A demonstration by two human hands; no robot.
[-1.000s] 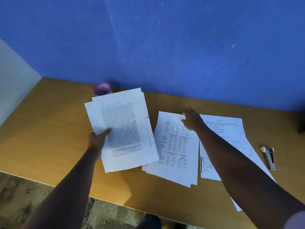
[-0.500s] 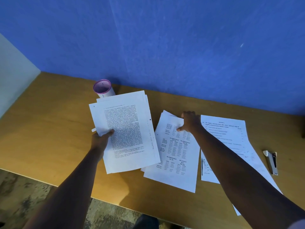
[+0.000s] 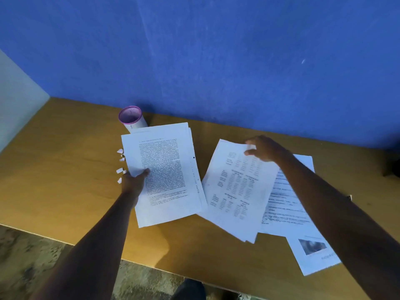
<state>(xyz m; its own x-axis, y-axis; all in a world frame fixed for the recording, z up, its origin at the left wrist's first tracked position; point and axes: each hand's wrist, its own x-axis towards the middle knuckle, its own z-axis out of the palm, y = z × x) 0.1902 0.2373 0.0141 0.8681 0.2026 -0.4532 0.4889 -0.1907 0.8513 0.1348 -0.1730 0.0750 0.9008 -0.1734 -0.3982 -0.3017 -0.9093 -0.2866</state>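
Bare left hand (image 3: 134, 183), bare right hand (image 3: 265, 149), two long bare forearms (image 3: 101, 239)

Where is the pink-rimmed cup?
In the head view, left of centre: the pink-rimmed cup sits by the blue wall, behind the text pages in the left hand.

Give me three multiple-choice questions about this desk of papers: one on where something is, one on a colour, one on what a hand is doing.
1. Where is the mesh cup?
A) on the floor
B) behind the text pages, by the blue wall
C) under the right forearm

2. What colour is the cup's rim?
A) pink
B) green
C) black

3. What is the right hand doing?
A) lying flat and open
B) holding a stapler
C) pinching the top edge of the table-printed sheets

Answers: B, it stands beyond the pages at the wall; A, a pink ring tops it; C, thumb and fingers clamp the sheets' upper edge.
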